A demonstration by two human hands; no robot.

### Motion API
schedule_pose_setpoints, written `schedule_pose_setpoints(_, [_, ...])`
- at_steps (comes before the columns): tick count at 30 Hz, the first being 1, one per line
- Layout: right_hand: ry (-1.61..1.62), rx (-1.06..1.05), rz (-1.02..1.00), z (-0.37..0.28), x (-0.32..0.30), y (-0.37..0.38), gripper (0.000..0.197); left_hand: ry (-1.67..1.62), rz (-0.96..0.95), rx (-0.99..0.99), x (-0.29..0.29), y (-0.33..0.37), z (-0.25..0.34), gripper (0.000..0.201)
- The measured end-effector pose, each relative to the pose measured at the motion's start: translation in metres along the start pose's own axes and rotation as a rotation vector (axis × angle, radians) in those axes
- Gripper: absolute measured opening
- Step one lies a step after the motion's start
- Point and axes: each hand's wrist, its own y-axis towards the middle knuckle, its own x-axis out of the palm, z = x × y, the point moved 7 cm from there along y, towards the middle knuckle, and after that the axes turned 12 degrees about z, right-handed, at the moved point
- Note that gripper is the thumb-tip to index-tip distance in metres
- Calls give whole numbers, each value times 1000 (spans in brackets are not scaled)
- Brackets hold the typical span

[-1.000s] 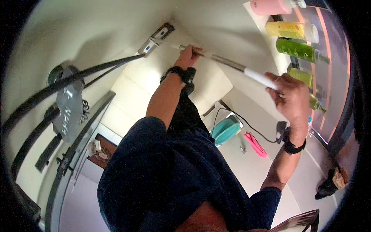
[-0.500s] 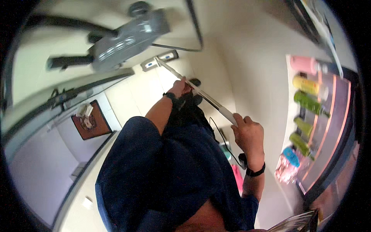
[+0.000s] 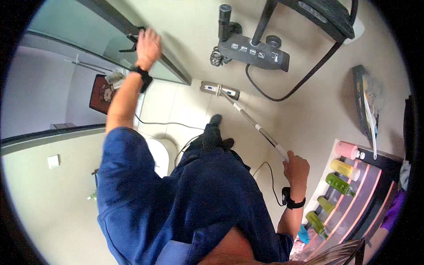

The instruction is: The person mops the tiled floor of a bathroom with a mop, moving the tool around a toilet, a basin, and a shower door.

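Note:
A flat mop point(image 3: 251, 121) slants across the floor, its long pole running to my right hand point(image 3: 296, 170), which is wrapped round the pale grip at the top. The mop head point(image 3: 207, 87) lies on the pale tiles by the foot of the glass door point(image 3: 172, 68). Up at the left, my left hand point(image 3: 149, 47) is on the door's dark frame, fingers curled at the black door handle point(image 3: 129, 44); part of the handle is hidden behind them. Both wrists wear black bands.
A black wall-mounted appliance point(image 3: 254, 52) with a hose hangs ahead. Bottles in pink, yellow and green point(image 3: 339, 183) stand on a shelf at the right. A cable point(image 3: 170, 123) crosses the floor near my feet. Through the doorway is a dark patterned mat point(image 3: 100, 95); a white toilet point(image 3: 160, 154) stands left of me.
My left hand has let go of the mop pole and reached up left to the door handle. My right hand still holds the pole. The view has turned.

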Motion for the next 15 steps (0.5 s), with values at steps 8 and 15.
schedule_pose_setpoints(8, [-95, -59, 25, 12, 14, 5, 31, 383, -234, 193, 14, 22, -78, 39])
schedule_pose_setpoints(15, [-166, -40, -51, 53, 50, -1, 28, 210, -104, 189, 19, -18, -86, 33])
